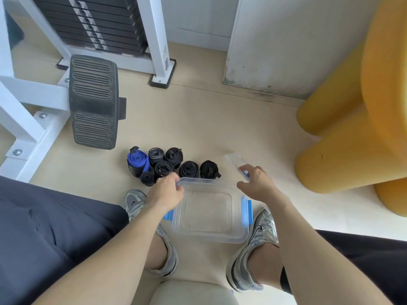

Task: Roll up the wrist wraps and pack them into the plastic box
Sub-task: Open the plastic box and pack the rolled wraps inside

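Seven rolled wrist wraps (189, 169) on floor (220, 119) beyond plastic box (209, 216), centre frame; left hand (167, 192) grips its rim; right hand (257, 181) fingers relaxed, spread.

Beige floor (209, 119), white wall (297, 40), white weight machine (99, 25), yellow foam seat (363, 128).

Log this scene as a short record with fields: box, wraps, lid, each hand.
box: plastic box, empty, between the shoes
wraps: seven rolled wrist wraps, one blue, all outside the box
lid: lid off, lying right of the wraps
left hand: left hand grips the box's far-left rim
right hand: right hand over the box, fingers relaxed, near the lid
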### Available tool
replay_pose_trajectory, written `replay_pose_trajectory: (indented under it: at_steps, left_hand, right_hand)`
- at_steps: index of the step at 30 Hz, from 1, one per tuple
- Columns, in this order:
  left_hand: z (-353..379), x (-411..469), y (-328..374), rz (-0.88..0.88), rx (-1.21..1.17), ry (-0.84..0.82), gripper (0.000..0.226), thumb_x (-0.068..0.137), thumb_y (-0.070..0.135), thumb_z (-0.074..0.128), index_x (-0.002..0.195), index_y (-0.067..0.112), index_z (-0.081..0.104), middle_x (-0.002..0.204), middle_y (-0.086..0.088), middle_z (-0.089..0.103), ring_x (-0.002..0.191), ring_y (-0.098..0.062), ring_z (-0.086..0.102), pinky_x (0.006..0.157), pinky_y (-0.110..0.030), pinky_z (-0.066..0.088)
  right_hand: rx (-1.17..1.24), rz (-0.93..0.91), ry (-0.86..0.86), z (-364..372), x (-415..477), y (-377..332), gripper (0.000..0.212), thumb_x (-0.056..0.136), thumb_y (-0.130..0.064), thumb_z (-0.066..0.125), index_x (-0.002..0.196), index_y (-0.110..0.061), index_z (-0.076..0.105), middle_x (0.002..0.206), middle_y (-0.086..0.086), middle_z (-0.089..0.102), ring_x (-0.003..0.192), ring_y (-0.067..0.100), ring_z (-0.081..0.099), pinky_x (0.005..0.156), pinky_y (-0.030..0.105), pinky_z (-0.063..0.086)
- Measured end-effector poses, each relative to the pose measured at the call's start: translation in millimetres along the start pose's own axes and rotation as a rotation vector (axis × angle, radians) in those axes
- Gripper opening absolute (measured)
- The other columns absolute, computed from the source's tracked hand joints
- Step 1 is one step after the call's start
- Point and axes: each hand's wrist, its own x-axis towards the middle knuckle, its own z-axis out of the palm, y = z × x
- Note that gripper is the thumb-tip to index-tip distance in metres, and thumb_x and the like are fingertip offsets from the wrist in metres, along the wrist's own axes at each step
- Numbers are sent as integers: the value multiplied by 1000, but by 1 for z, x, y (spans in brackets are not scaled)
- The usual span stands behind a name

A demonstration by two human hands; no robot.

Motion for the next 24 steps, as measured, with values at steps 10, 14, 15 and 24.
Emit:
replay_pose_trajectory:
  at_steps: [10, 14, 15, 24]
  left_hand:
    - [-10, 6, 4, -35, -166, -72, 22, 106, 27, 53, 100, 16, 71, 84, -5, 76, 75, -28, 75, 79, -45, 66]
    - [-11, 8, 3, -35, -159, -69, 23, 108, 29, 53, 98, 17, 70, 85, -5, 76, 73, -28, 76, 75, -44, 67]
    - [-12, 8, 3, -36, -156, -71, 23, 108, 30, 53, 97, 18, 70, 85, -5, 76, 71, -27, 76, 73, -43, 67]
    - [-21, 13, 13, -49, -73, -36, 14, 94, 38, 61, 92, 27, 68, 83, 6, 73, 82, -23, 70, 75, -38, 61]
  right_hand:
    - [11, 30, 218, 10, 17, -31, 33, 95, -42, 63, 118, -20, 72, 112, 4, 61, 112, 31, 60, 96, 39, 45]
    - [-85, -189, 320, 24, 24, -54, 27, 95, -16, 63, 120, -13, 74, 119, 12, 65, 117, 38, 58, 102, 42, 43]
    - [-122, -247, 337, 28, 26, -61, 26, 95, -15, 64, 118, -13, 74, 118, 12, 65, 115, 38, 58, 100, 43, 42]
    - [-796, -194, 256, 49, 30, -105, 12, 100, -37, 67, 107, -33, 75, 121, 6, 51, 114, 31, 44, 97, 40, 35]
